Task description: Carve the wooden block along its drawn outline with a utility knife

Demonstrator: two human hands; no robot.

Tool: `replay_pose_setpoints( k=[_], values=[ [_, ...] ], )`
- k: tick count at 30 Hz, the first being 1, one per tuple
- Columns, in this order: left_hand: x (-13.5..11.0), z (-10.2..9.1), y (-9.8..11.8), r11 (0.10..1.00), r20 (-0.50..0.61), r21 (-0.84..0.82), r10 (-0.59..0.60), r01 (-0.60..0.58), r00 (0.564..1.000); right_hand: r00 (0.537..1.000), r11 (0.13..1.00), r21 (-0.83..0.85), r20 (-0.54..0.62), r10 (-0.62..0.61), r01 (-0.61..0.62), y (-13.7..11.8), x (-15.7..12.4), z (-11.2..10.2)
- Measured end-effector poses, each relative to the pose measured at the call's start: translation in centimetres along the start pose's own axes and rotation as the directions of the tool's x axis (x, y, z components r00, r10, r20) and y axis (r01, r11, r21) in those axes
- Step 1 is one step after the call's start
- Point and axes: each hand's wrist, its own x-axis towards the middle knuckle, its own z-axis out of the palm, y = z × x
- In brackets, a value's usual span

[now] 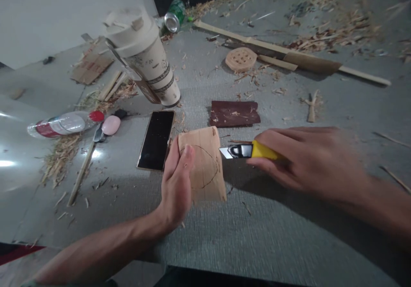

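My left hand (178, 180) grips a pale wooden block (207, 167) by its left side, thumb on the face. A curved line is drawn across that face. In my right hand (298, 154) is a yellow utility knife (263, 150), fingers wrapped round its handle. Its blade points left, with the tip close to the block's right edge; whether it touches I cannot tell. Just beyond the block lies a dark red-brown curved piece (235, 114). A smartphone (156, 140) with a dark screen rests beside my left hand.
A large patterned travel cup (150, 60) stands behind the phone. A plastic bottle (67, 123) lies at the left, near a pink oval item (111, 125). Farther back are a green can (175, 15), a round wooden piece with holes (240, 59), long wooden strips (250, 40) and scattered shavings.
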Motion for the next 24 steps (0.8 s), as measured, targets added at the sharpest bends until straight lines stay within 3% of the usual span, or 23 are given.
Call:
replay_pose_setpoints(
  k=[11,24],
  values=[
    [0.55,0.14,-0.55,0.993,-0.029,-0.096,-0.072,0.069,0.997,0.981,0.968,0.214,0.117,-0.155,0.128,-0.17,0.15,0.18],
    [0.63,0.14,-0.62,0.985,-0.050,-0.136,-0.118,0.110,0.992,0.981,0.968,0.221,0.124,-0.150,0.120,-0.03,0.25,0.14]
  ],
)
